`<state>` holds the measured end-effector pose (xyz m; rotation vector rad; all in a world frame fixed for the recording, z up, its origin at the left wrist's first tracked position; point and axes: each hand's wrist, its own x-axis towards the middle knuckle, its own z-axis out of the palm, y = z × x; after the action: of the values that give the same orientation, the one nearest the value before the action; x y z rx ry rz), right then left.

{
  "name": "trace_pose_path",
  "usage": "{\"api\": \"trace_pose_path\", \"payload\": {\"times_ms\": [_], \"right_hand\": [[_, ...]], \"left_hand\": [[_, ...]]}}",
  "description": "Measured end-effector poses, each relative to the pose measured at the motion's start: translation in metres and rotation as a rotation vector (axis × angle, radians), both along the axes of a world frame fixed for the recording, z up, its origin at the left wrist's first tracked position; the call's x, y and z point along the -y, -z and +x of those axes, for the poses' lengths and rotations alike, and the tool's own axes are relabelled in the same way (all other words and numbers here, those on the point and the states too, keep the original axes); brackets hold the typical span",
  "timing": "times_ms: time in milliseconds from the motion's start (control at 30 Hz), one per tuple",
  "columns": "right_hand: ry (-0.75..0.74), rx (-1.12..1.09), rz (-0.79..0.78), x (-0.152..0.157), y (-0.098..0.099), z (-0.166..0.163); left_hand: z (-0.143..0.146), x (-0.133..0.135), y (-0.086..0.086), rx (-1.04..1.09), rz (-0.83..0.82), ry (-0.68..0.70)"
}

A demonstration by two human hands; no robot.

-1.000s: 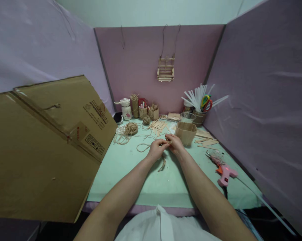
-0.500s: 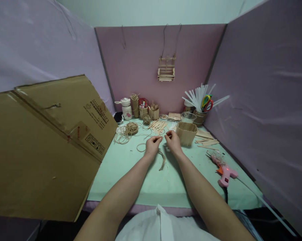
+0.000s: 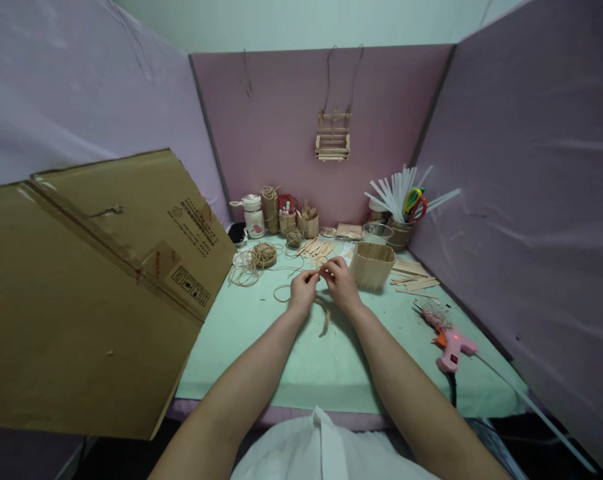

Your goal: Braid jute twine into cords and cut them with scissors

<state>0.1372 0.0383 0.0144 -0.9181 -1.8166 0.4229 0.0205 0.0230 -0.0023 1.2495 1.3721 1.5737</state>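
Over the middle of a pale green table [image 3: 261, 360], my left hand [image 3: 302, 291] and my right hand [image 3: 337, 279] are close together, fingertips pinched on strands of jute twine. A braided length of the twine [image 3: 325, 319] hangs from the fingers down to the table. Just right of my right hand stands a small box of wooden craft sticks [image 3: 372, 265].
A twine ball [image 3: 263, 254] with loose loops lies at back left, near loose craft sticks [image 3: 317, 249]. Jars and a white bottle [image 3: 253, 215] line the back wall. A pink glue gun [image 3: 450, 349] lies at right. A big cardboard sheet [image 3: 91, 280] leans at left.
Both hands moved away from me across the table, parted briefly, then came together again on the twine. The braid now lies a little farther back.
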Motion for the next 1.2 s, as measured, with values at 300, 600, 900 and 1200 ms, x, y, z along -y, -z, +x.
{"api": "trace_pose_path", "payload": {"times_ms": [300,600,900,1200], "right_hand": [[-0.143,-0.438,-0.381,-0.0038,0.0013,-0.007],[-0.159,-0.633,-0.564,-0.0008,-0.0007,-0.0094],[-0.106,-0.533,-0.515,-0.0043,0.0017,-0.0066],[-0.079,-0.544,-0.573,-0.0027,-0.0006,-0.0038]], "left_hand": [[-0.0005,-0.0032,0.0007,0.049,-0.027,0.039],[0.0018,-0.002,0.0009,0.083,-0.042,0.077],[0.0016,-0.0002,0.0024,0.013,-0.051,0.038],[0.002,0.0021,0.0022,-0.061,-0.046,0.073]]}}
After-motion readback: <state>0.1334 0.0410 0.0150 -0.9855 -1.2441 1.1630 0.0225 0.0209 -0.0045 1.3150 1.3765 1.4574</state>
